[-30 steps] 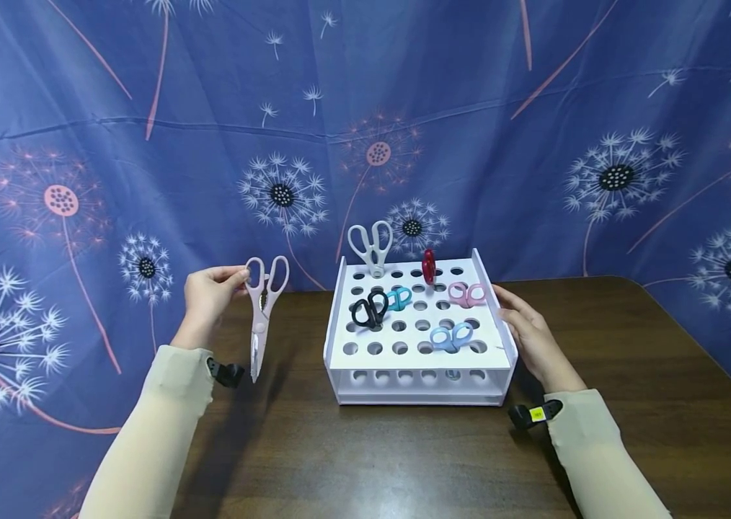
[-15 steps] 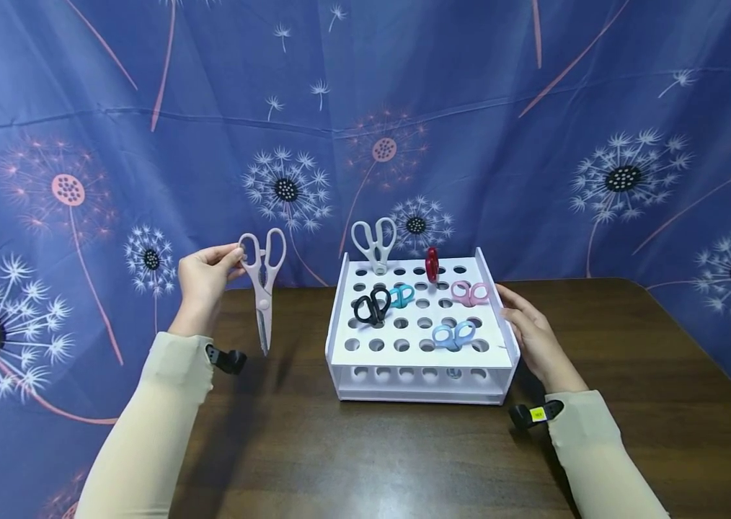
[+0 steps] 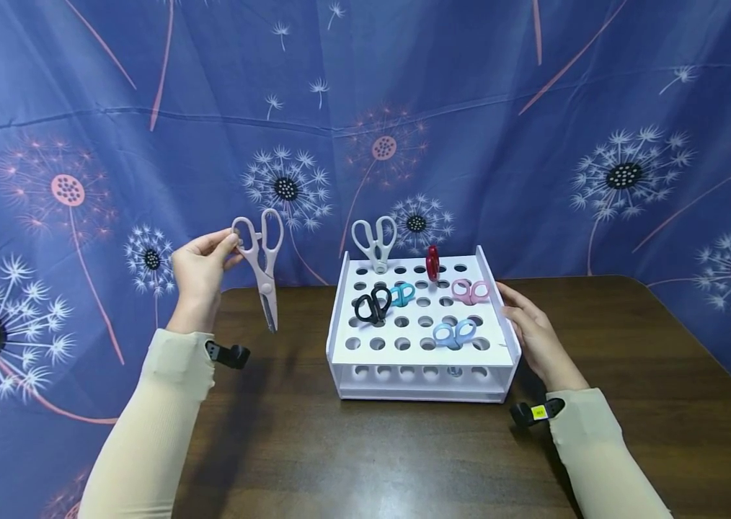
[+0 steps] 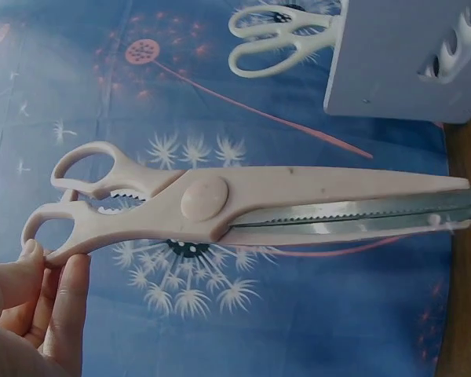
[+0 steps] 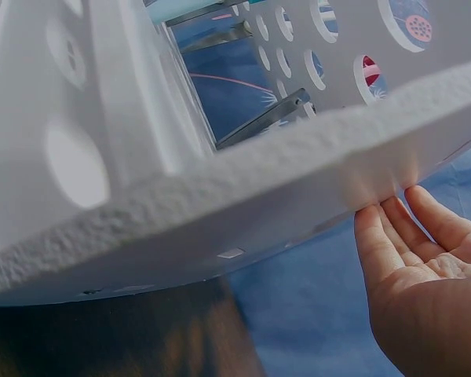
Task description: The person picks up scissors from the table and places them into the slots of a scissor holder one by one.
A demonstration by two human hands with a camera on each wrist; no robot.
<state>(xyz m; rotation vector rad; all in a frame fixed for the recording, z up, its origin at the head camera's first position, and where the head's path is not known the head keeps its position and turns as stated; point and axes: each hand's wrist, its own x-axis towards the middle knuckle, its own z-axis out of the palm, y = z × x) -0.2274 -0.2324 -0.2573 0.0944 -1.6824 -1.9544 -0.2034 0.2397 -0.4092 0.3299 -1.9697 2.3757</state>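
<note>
My left hand (image 3: pixel 200 277) pinches one handle loop of large pale pink scissors (image 3: pixel 266 283), which hang tips down above the table, left of a white rack (image 3: pixel 404 357). In the left wrist view, the scissors' blades (image 4: pixel 337 210) look slightly parted, with a serrated edge showing. Against the rack's right side wall (image 5: pixel 298 216), my right hand (image 3: pixel 536 339) rests its extended fingertips, plain in the right wrist view. White scissors (image 3: pixel 376 252) stand handles up in the rack's back left hole.
Also in the rack are black scissors (image 3: pixel 378 315), teal scissors (image 3: pixel 399 298), red-handled scissors (image 3: pixel 432 264), pink scissors (image 3: pixel 469 296) and light blue scissors (image 3: pixel 455 336). The rack stands on a brown wooden table (image 3: pixel 313 454). A blue dandelion-print curtain (image 3: pixel 210 173) hangs behind.
My left hand has lifted the pale pink scissors higher and slightly leftward, and their tilt has shifted so the tips point more to the right. The right hand stays at the rack's side.
</note>
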